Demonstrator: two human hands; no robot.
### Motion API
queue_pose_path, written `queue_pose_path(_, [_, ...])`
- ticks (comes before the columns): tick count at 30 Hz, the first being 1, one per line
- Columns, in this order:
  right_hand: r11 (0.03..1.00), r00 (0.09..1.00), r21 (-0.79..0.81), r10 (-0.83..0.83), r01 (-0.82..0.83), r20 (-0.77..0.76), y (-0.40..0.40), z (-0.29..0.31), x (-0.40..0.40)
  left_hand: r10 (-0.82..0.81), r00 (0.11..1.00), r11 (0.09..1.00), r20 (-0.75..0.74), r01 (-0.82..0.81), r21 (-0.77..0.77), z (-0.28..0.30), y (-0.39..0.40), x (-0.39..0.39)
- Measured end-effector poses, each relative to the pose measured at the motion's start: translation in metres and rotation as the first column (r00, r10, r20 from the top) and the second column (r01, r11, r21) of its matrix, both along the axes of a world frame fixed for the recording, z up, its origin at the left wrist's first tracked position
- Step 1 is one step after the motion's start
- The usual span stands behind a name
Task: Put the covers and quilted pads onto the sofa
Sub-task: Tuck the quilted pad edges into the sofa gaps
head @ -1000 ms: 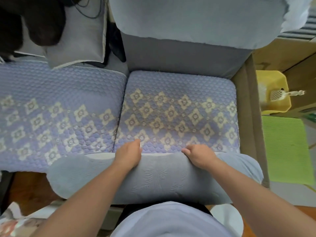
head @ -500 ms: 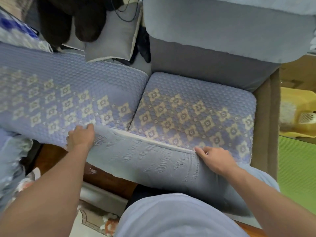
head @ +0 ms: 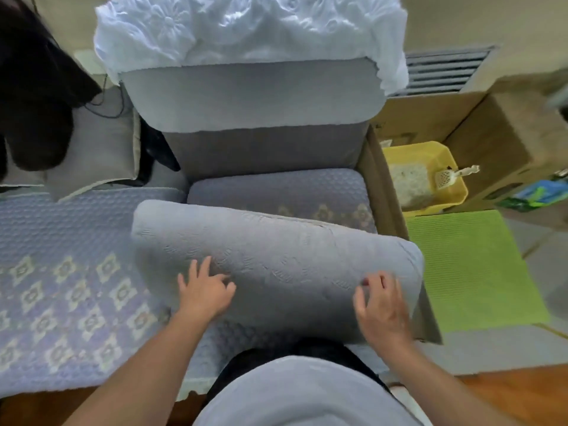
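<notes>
Our left hand (head: pixel 204 292) spread, fingers loose, fingertips touching near edge of grey quilted pad (head: pixel 276 259); grips nothing. Our right hand (head: pixel 381 305) likewise spread, fingers slightly bent against pad's right part; motion blur, contact unclear. Pad lies tilted across right seat cushion (head: pixel 276 187), covering its front. Patterned cover (head: pixel 61 272) on left seat. Behind: sofa backrest (head: pixel 255 96) with white lace cover (head: pixel 246 26) on top. Right, beyond cardboard: yellow tray (head: pixel 430 176), green mat (head: pixel 467 265).
</notes>
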State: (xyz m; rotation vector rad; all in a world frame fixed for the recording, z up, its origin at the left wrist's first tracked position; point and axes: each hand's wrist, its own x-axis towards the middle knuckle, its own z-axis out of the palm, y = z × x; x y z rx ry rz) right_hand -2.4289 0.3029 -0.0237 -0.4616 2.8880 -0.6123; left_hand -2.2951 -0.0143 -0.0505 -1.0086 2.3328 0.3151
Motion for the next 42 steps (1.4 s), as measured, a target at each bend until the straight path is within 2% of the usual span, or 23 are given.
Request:
queue_pose_path(1, [0.997, 0.985, -0.013, -0.072, 0.075, 0.156, 0.005, -0.001, 0.010, 0.016, 0.998, 0.998, 0.061, -0.019, 0.053, -0.007, 0.004, -0.011])
queue_pose_path(2, [0.978, 0.926, -0.007, -0.194, 0.207, 0.324, 0.009, -0.008, 0.017, 0.054, 0.993, 0.994, 0.102, -0.063, 0.093, -0.015, 0.003, -0.019])
queue_pose_path(3, [0.916, 0.803, 0.012, -0.357, 0.401, 0.477, 0.012, -0.013, 0.023, 0.079, 0.988, 0.987, 0.133, -0.096, 0.131, -0.022, 0.001, -0.025])
queue_pose_path(5, [0.625, 0.448, 0.009, -0.570, 0.780, 0.688, 0.017, -0.025, 0.025, 0.083, 0.984, 0.974, 0.156, -0.113, 0.194, -0.033, -0.006, -0.035])
queue_pose_path(6, [0.459, 0.286, 0.011, -0.571, 0.888, 0.770, 0.020, -0.031, 0.022, 0.091, 0.985, 0.967, 0.146, -0.123, 0.225, -0.039, -0.009, -0.039])
queue_pose_path(8, [0.262, 0.066, 0.071, -0.479, 0.962, 0.875, 0.024, -0.045, 0.007, 0.183, 0.980, 0.944, 0.075, -0.196, 0.263, -0.051, -0.014, -0.041])
queue_pose_path(10, [0.194, -0.060, 0.132, -0.340, 0.972, 0.939, 0.020, -0.065, -0.014, 0.389, 0.921, 0.864, 0.017, -0.372, 0.339, -0.065, -0.019, -0.040])
queue_pose_path(11, [0.185, -0.088, 0.136, -0.246, 0.973, 0.965, 0.014, -0.074, -0.024, 0.535, 0.844, 0.768, 0.029, -0.501, 0.399, -0.071, -0.019, -0.039])
queue_pose_path(12, [0.195, -0.079, 0.110, -0.159, 0.975, 0.984, 0.004, -0.084, -0.036, 0.676, 0.734, 0.637, 0.055, -0.620, 0.458, -0.079, -0.018, -0.038])
queue_pose_path(14, [0.219, -0.013, 0.026, -0.057, 0.975, 0.998, -0.025, -0.096, -0.064, 0.895, 0.422, 0.273, 0.144, -0.775, 0.570, -0.094, -0.014, -0.044])
queue_pose_path(16, [0.130, 0.042, -0.041, -0.002, 0.991, 0.999, -0.049, -0.112, -0.090, 0.980, 0.094, -0.056, 0.175, -0.713, 0.699, -0.112, -0.017, -0.058])
queue_pose_path(17, [0.078, 0.061, -0.062, 0.011, 0.995, 0.998, -0.059, -0.113, -0.100, 0.984, -0.042, -0.162, 0.174, -0.624, 0.764, -0.121, -0.023, -0.070])
queue_pose_path(19, [-0.019, 0.067, -0.067, 0.021, 0.998, 0.998, -0.065, -0.120, -0.112, 0.967, -0.242, -0.194, 0.078, -0.503, 0.842, -0.132, -0.040, -0.095])
queue_pose_path(21, [-0.059, 0.050, -0.046, 0.077, 0.997, 0.996, -0.057, -0.131, -0.114, 0.932, -0.361, -0.165, -0.021, -0.474, 0.865, -0.134, -0.060, -0.116])
queue_pose_path(23, [-0.065, 0.019, -0.011, 0.110, 0.998, 0.994, -0.061, -0.134, -0.116, 0.921, -0.388, -0.196, 0.006, -0.453, 0.870, -0.139, -0.071, -0.128])
queue_pose_path(27, [-0.022, 0.004, -0.004, -0.025, 1.000, 1.000, -0.093, -0.132, -0.133, 0.935, -0.354, -0.192, 0.011, -0.482, 0.855, -0.164, -0.069, -0.114])
queue_pose_path(29, [-0.016, 0.051, -0.052, -0.090, 0.999, 0.995, -0.097, -0.147, -0.132, 0.932, -0.363, -0.192, 0.005, -0.482, 0.855, -0.172, -0.054, -0.109])
queue_pose_path(31, [-0.027, 0.117, -0.121, -0.103, 0.992, 0.988, -0.090, -0.169, -0.120, 0.904, -0.425, -0.168, -0.051, -0.462, 0.871, -0.178, -0.034, -0.103])
queue_pose_path(33, [-0.059, 0.170, -0.175, -0.071, 0.983, 0.983, -0.077, -0.192, -0.099, 0.893, -0.450, -0.211, 0.015, -0.390, 0.896, -0.187, -0.019, -0.091])
queue_pose_path(35, [-0.090, 0.201, -0.202, -0.020, 0.975, 0.979, -0.066, -0.208, -0.084, 0.909, -0.382, -0.287, 0.170, -0.277, 0.917, -0.191, -0.011, -0.080])
queue_pose_path(37, [-0.118, 0.211, -0.204, 0.043, 0.972, 0.977, -0.063, -0.217, -0.082, 0.919, -0.320, -0.312, 0.230, -0.232, 0.921, -0.189, -0.013, -0.076])
queue_pose_path(40, [-0.082, 0.274, -0.270, 0.044, 0.959, 0.961, -0.084, -0.209, -0.111, 0.923, -0.353, -0.244, 0.155, -0.223, 0.944, -0.186, -0.028, -0.105])
queue_pose_path(42, [-0.002, 0.334, -0.334, 0.021, 0.942, 0.942, -0.114, -0.199, -0.152, 0.915, -0.395, -0.202, 0.085, -0.263, 0.943, -0.187, -0.052, -0.145])
